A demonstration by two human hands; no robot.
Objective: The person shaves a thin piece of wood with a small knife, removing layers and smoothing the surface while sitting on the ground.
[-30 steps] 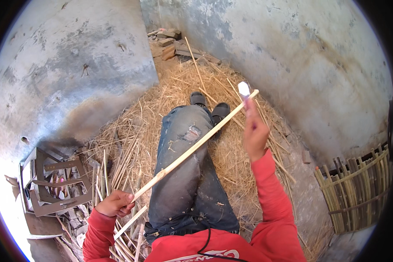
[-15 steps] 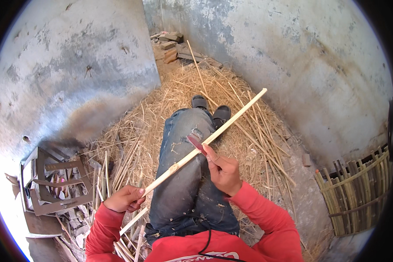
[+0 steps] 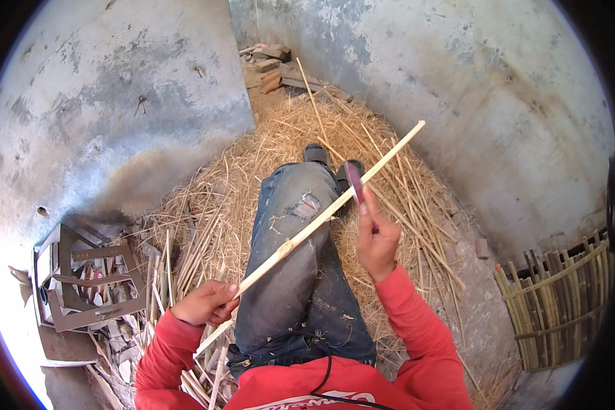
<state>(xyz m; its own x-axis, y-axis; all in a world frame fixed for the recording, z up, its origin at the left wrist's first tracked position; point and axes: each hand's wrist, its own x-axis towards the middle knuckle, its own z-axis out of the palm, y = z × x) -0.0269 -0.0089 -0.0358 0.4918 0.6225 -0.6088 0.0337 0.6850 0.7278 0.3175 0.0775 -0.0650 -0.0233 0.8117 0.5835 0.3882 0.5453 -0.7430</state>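
A long, pale, peeled stick [image 3: 311, 227] with a knot near its middle slants across my jeans, rising from lower left to upper right. My left hand [image 3: 208, 303] is closed round its lower part, and the tail end sticks out behind the fist. In my right hand [image 3: 378, 236] is a knife [image 3: 354, 181] with a reddish blade, somewhat blurred. The blade lies against or just over the upper part of the stick; whether it touches I cannot tell. The knife's handle is mostly covered by my fingers.
Shavings [image 3: 253, 157] cover the floor round my sandals. Several thin sticks [image 3: 417, 219] lie on the right, more at left. A broken dark frame [image 3: 96, 287] stands lower left, a slatted stick panel [image 3: 557, 301] lower right. Bricks [image 3: 270, 65] are piled at the back between two walls.
My right hand and the knife have moved up and right along the stick, toward its far end. The stick's far end has risen slightly, and my left hand has shifted a little right and up.
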